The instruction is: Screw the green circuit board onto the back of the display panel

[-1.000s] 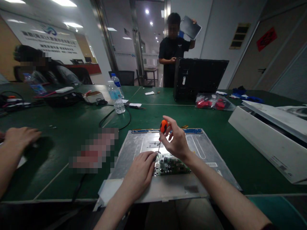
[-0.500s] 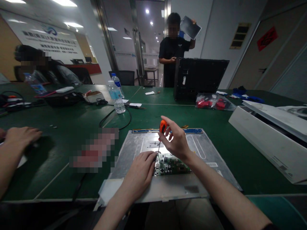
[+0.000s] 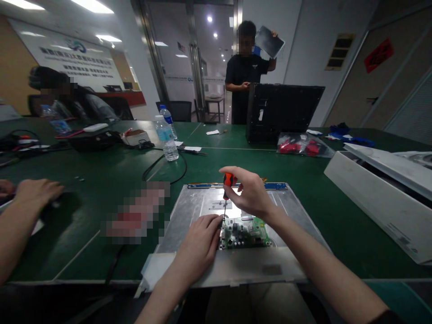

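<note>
A green circuit board lies on the flat metal back of a display panel. My right hand grips an orange and black screwdriver by its handle. Its thin shaft points down, nearly upright, with the tip at the board's upper left corner. Beside that tip, my left hand rests on the panel against the board's left edge. Its fingers are bent and drawn together near the tip; anything pinched between them is hidden.
Water bottles and a black cable are beyond the panel. A white casing lies at right. Behind a black monitor housing, a person holds up a flat panel. Another person's hand is on the table at left.
My right hand has turned slightly, its index finger now reaching over the top of the screwdriver handle. The screwdriver stands more upright. My left hand keeps its place at the board.
</note>
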Demonstrator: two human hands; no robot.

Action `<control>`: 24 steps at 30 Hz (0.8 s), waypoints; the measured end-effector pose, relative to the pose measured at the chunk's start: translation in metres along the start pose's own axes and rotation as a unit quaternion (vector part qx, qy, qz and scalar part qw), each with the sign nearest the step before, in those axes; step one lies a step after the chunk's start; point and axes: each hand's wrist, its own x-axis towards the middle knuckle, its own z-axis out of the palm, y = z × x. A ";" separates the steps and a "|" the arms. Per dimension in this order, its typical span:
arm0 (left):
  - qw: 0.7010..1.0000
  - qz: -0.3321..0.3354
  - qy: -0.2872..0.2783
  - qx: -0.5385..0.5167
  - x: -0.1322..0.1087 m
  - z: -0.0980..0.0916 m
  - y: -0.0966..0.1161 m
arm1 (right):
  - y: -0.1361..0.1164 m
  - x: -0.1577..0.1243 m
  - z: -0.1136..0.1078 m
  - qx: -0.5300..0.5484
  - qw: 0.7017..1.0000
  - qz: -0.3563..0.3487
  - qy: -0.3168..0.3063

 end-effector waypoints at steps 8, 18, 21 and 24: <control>1.000 -0.005 -0.008 -0.010 0.000 -0.002 0.002 | -0.015 0.021 0.003 -0.036 0.993 0.069 -0.089; 1.000 -0.012 -0.005 -0.006 0.001 -0.003 0.005 | 0.000 0.015 0.007 0.025 0.993 0.110 -0.042; 1.000 -0.013 -0.004 -0.003 0.001 -0.003 0.005 | 0.004 0.014 0.008 0.092 0.989 0.114 -0.017; 1.000 -0.011 -0.007 -0.001 0.000 -0.002 0.004 | 0.007 0.013 0.009 0.149 0.980 0.128 0.014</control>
